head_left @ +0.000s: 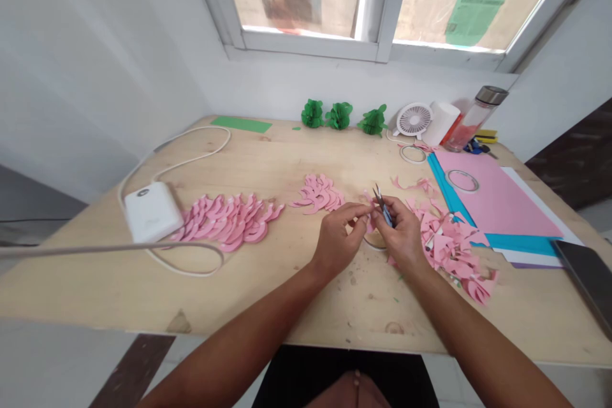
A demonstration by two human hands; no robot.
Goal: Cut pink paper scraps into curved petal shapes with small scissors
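Observation:
My right hand point(403, 234) grips small scissors point(381, 205) with their points up, over the middle of the wooden table point(268, 159). My left hand point(337, 238) pinches a small pink paper piece point(369, 209) right against the scissors. A pile of pink paper scraps point(449, 243) lies just right of my right hand. A small heap of cut pink shapes point(319, 194) sits beyond my left hand. A longer row of cut pink shapes point(228, 220) lies further left.
A white power bank point(152, 210) with a looping cable point(191, 140) lies at the left. Pink and blue paper sheets point(492, 197), tape rings, a small fan point(414, 120), a bottle point(473, 117) and three green paper balls point(339, 115) are at the back and right. A dark tablet point(590, 277) lies at the right edge.

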